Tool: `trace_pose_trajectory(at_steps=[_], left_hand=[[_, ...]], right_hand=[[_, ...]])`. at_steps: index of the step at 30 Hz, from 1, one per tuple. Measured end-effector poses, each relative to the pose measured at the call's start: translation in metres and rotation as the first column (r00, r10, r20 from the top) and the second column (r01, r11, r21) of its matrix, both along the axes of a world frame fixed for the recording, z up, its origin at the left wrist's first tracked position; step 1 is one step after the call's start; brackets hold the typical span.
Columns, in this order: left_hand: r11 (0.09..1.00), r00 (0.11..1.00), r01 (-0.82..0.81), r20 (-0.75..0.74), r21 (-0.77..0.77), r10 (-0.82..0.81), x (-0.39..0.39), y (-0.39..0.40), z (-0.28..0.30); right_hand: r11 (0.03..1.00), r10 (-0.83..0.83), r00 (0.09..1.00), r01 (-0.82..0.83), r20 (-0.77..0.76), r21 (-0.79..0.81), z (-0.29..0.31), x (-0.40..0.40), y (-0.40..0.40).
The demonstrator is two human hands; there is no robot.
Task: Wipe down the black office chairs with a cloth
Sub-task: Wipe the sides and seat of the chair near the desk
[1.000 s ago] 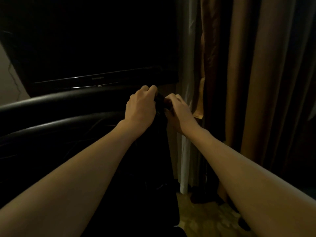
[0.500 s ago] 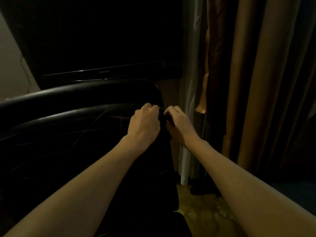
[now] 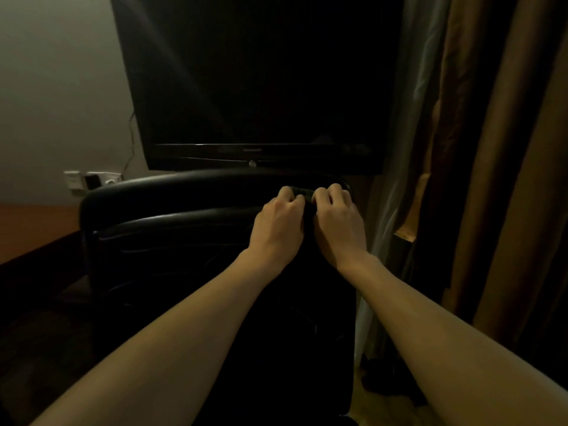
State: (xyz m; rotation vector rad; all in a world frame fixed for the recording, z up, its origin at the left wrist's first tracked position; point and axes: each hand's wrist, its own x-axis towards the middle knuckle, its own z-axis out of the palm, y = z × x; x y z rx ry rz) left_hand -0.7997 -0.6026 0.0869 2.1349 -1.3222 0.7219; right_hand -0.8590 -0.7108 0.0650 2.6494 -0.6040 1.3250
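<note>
Both hands have shifted along the black office chair [image 3: 172, 210] since a second ago, from its right corner onto the top edge of the backrest, and the view has swung to take in more wall. Between them sits a dark cloth [image 3: 302, 192], bunched on the rounded top of the backrest near its right end. Fingers of the left hand [image 3: 278, 222] curl over the cloth and grip it; the right hand [image 3: 336, 224] grips the same cloth just beside it, knuckles up, the two hands nearly touching. Smooth and glossy, the chair's upholstery looks like leather, with padded horizontal rolls catching dim highlights. Directly behind the chair stands a flat black television [image 3: 258, 87] with a shiny lower bezel; a small logo at its centre is too faint to read. Right of the chair hang a pale sheer curtain [image 3: 408, 149] and heavy brown drapes [image 3: 504, 179] in vertical folds. Left of the chair, white wall sockets [image 3: 89, 179] sit above a reddish wooden surface [image 3: 33, 229].
</note>
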Motion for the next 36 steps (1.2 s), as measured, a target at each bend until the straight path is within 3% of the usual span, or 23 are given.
trace_pose_trajectory(at_steps=[4,10,20,30,36], left_hand=[[0.998,0.997,-0.059,-0.042,0.008,0.059,0.025,0.01,0.001],[0.995,0.994,-0.099,-0.048,0.004,0.099,0.056,0.043,-0.009],[0.981,0.981,-0.172,-0.103,-0.091,0.163,0.14,0.149,-0.015],[0.942,0.971,-0.205,-0.177,-0.266,0.162,0.21,0.248,-0.049],[0.894,0.957,-0.255,-0.228,-0.369,0.178,0.246,0.282,-0.062]], right_hand=[[1.0,-0.019,0.995,0.017,-0.099,-0.017,-0.001,0.027,0.011],[0.999,-0.027,0.994,0.023,-0.104,-0.034,-0.001,0.062,0.043],[0.992,0.108,0.979,-0.117,-0.172,-0.045,0.005,0.151,0.144],[0.959,0.242,0.924,-0.274,-0.295,-0.073,0.004,0.208,0.238],[0.947,0.284,0.913,-0.315,-0.293,-0.065,-0.003,0.232,0.277]])
